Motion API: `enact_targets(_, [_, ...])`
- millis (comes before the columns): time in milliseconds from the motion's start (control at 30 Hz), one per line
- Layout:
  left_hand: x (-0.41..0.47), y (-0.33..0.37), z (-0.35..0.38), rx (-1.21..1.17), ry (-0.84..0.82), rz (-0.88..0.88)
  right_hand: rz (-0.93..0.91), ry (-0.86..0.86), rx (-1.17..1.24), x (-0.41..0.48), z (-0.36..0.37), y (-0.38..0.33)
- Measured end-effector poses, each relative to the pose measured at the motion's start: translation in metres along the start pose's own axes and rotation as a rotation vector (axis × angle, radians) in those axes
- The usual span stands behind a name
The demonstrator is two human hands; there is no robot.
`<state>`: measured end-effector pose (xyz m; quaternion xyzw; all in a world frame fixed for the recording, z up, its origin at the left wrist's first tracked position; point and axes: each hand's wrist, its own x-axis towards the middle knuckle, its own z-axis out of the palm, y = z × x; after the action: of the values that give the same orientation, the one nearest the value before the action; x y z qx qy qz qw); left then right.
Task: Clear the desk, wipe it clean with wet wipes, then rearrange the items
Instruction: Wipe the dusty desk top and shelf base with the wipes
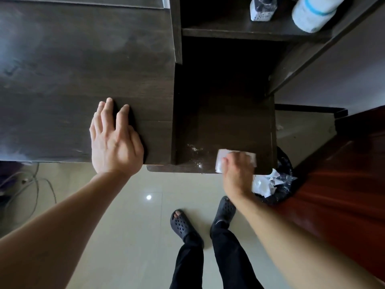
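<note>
The dark wooden desk top (73, 80) fills the upper left, with faint smears on it. My left hand (114, 140) rests flat on its near right corner, fingers straight. To the right, a lower dark shelf (225, 126) sits beside the desk, with white dust specks near its front edge. My right hand (237, 170) presses a white wet wipe (221, 159) onto that shelf's front right part; the fingers cover most of the wipe.
A white bottle with a blue band (312, 13) and a dark container (263, 9) stand on an upper shelf. A black-lined trash bin (279, 184) with crumpled white wipes sits right of the shelf. Cables (31, 182) lie on the tiled floor at left.
</note>
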<state>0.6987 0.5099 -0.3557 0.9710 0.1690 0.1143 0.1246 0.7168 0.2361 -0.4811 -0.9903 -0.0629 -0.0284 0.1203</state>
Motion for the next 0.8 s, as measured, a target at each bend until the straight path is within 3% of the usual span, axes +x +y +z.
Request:
enact_targets(100, [0.0, -0.001, 0.0, 0.003, -0.011, 0.002, -0.262, -0.084, 0.047, -0.013, 0.014, -0.053])
enact_targets(233, [0.0, -0.002, 0.0, 0.006, -0.006, 0.003, -0.511, -0.108, 0.09, 0.007, 0.005, -0.011])
enact_targets(333, [0.0, -0.001, -0.001, 0.008, -0.018, -0.003, -0.34, -0.088, 0.038, 0.039, -0.012, 0.035])
enact_targets(433, [0.0, 0.001, -0.001, 0.002, -0.025, -0.004, 0.059, -0.071, 0.006, 0.073, -0.012, 0.018])
enact_targets(467, [0.0, 0.0, -0.001, 0.001, -0.024, -0.004, 0.111, -0.089, 0.003, 0.074, -0.01, 0.001])
enact_targets(500, [0.0, 0.0, -0.002, 0.003, -0.025, -0.005, 0.07, -0.109, 0.015, 0.068, -0.006, -0.016])
enact_targets(567, [0.0, 0.0, -0.002, 0.007, -0.027, -0.005, -0.201, -0.162, 0.035, 0.036, 0.002, -0.037])
enact_targets(633, [0.001, 0.0, -0.002, 0.009, -0.027, -0.008, -0.47, -0.2, 0.064, 0.004, 0.003, -0.031])
enact_targets(700, [0.0, 0.0, -0.002, 0.006, -0.026, -0.006, -0.616, -0.224, 0.081, 0.014, -0.004, -0.013])
enact_targets(767, [0.001, 0.0, -0.002, 0.007, -0.018, -0.002, -0.571, -0.24, 0.016, 0.049, -0.005, -0.01])
enact_targets(800, [0.001, 0.0, -0.001, 0.009, -0.018, -0.002, -0.437, -0.243, -0.018, 0.069, -0.004, -0.017])
